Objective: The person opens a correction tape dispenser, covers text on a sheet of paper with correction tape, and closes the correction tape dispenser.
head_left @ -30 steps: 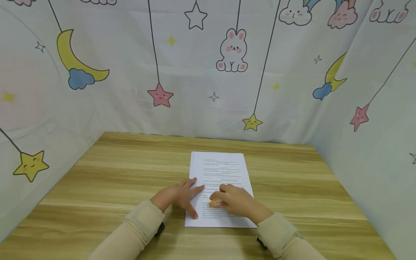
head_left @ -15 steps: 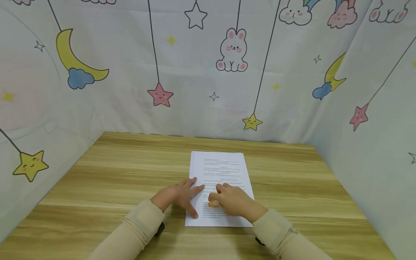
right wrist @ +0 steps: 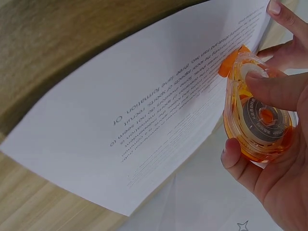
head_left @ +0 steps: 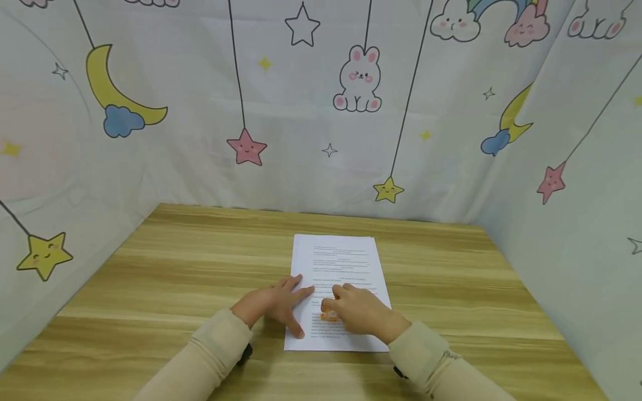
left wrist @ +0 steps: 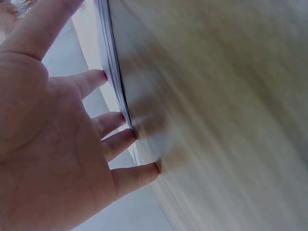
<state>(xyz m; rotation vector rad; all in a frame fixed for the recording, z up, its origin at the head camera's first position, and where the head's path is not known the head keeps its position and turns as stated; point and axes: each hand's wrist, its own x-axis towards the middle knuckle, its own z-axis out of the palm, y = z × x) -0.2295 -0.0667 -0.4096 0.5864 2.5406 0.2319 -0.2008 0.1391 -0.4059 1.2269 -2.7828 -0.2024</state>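
A stack of printed paper (head_left: 346,256) lies on the wooden table. My left hand (head_left: 281,303) rests on its left edge with the fingers spread. In the left wrist view, the fingertips (left wrist: 126,140) of that left hand (left wrist: 57,130) meet the side of the stack and the table. My right hand (head_left: 363,312) grips a clear orange correction tape (head_left: 329,316) over the lower lines of text. Up close in the right wrist view, thumb and fingers hold the correction tape (right wrist: 260,113) by its body, and its orange tip (right wrist: 231,61) is at the printed lines.
Wood-grain tabletop (head_left: 200,256) surrounds the stack on all sides. A white curtain (head_left: 301,184) printed with stars, moons and rabbits stands behind and to both sides of the table.
My right hand has shifted slightly left across the page with the correction tape, mostly in the first half second. The left hand stays in place on the paper.
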